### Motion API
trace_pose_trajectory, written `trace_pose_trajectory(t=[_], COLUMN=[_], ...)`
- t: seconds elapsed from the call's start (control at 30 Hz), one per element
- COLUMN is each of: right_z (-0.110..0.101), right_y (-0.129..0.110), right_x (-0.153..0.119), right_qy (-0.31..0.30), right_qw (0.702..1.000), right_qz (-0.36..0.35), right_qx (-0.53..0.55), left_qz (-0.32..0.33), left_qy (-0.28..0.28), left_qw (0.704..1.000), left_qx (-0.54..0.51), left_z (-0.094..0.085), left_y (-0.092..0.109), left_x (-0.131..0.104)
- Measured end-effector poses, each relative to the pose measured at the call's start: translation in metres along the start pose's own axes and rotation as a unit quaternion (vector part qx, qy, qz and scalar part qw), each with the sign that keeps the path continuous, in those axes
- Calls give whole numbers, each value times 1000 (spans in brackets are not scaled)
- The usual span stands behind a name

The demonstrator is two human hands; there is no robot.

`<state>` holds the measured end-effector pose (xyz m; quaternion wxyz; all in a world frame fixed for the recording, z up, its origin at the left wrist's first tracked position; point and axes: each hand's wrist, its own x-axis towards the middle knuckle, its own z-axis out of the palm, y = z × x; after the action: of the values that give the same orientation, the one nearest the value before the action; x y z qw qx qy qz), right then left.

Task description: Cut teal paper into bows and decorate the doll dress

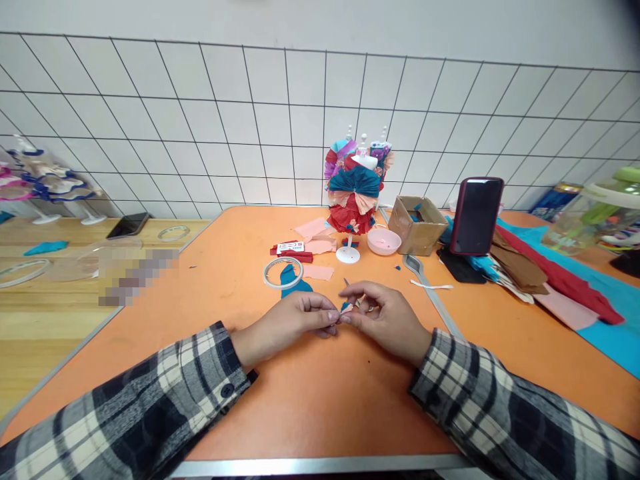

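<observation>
Currently, my left hand (307, 312) and right hand (393, 317) both pinch small blue-and-pink piece (347, 308), held over middle of orange worktop (300, 407). Thin pointed tip (346, 282) shows at right hand, rest hidden. Far and left of hands: tape ring (265, 274) overlapping blue scrap (297, 287). Farther: ruffled dress (355, 183) on white stand (348, 255), pink bowl (384, 243) just right, cardboard box (425, 237) beyond bowl's right side.
</observation>
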<state>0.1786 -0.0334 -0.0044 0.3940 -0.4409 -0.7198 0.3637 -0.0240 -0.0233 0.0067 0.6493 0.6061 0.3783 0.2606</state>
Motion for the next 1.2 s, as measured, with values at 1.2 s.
trace_pose_trajectory(t=[1.2], right_z=[-9], right_y=[5], right_x=[7], right_qy=[-144], right_qw=[974], right_qz=[19], right_qx=[174], left_qz=[38], left_qy=[-30], left_qw=[999], left_qx=[6], left_z=[-7], left_y=[-11], left_x=[9])
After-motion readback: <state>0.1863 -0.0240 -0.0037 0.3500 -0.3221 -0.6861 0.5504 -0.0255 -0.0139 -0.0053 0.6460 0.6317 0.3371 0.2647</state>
